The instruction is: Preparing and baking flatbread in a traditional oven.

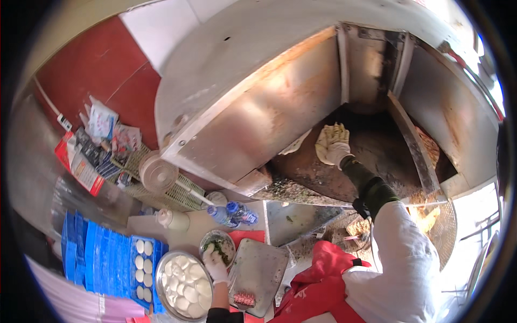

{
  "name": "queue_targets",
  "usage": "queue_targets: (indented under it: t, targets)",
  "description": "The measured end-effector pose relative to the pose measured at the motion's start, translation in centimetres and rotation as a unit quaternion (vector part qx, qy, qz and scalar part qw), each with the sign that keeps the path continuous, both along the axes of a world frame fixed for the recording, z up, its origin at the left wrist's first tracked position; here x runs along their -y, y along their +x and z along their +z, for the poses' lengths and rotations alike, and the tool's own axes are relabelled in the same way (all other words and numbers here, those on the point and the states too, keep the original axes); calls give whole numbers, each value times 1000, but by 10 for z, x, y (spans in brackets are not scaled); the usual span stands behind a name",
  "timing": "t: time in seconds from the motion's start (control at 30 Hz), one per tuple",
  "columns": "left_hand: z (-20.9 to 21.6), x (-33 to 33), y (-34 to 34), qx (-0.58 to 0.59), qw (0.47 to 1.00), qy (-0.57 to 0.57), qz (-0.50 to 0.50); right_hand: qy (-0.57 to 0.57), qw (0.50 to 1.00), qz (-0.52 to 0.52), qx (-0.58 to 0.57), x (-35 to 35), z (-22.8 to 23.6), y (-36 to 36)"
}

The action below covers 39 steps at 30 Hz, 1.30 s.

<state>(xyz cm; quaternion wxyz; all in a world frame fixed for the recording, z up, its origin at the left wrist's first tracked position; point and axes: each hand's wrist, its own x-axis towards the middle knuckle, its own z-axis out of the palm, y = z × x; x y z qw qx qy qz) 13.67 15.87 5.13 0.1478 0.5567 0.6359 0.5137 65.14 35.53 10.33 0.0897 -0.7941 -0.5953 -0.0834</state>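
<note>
My left hand (pixel 215 266), in a thin whitish glove, reaches over the rim of a small metal bowl (pixel 228 237). Its curled fingers are in the dark green chopped greens (pixel 219 251). My right hand (pixel 333 144), in a thick pale glove stained yellow at the fingers, is stretched out over the dark curved floor of an oven (pixel 369 142). Those fingers are extended and I make out nothing held in them. A pale flatbread (pixel 295 143) lies at the oven's left wall. Left of the bowl, white dough rounds (pixel 186 285) fill a large metal basin (pixel 160 277).
Pink minced meat (pixel 244 298) sits on a metal tray (pixel 260 269). Blue crates (pixel 107 258) with dough balls stand far left. Two bottles (pixel 241 212), a fan (pixel 158 173) and a green basket (pixel 188 199) stand behind. A raised metal strip (pixel 412 141) crosses the oven's right side.
</note>
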Motion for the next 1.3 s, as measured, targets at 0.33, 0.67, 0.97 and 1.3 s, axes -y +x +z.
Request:
queue_targets:
  t: [0.33,0.67,0.97,1.3]
  targets:
    - [-64,138,-149,-217,935,-61,275,-16,994,-50,92,31,28,-60]
    - [-44,144,-137,-244,860,-356,272,76,988,124,52,14,-1,-39]
    - [-63,159,-156,-235,875,-285,313,-22,993,100,52,10,55,-69]
    - [-57,150,-144,-274,865,-273,319,50,991,124,-19,52,-13,-124]
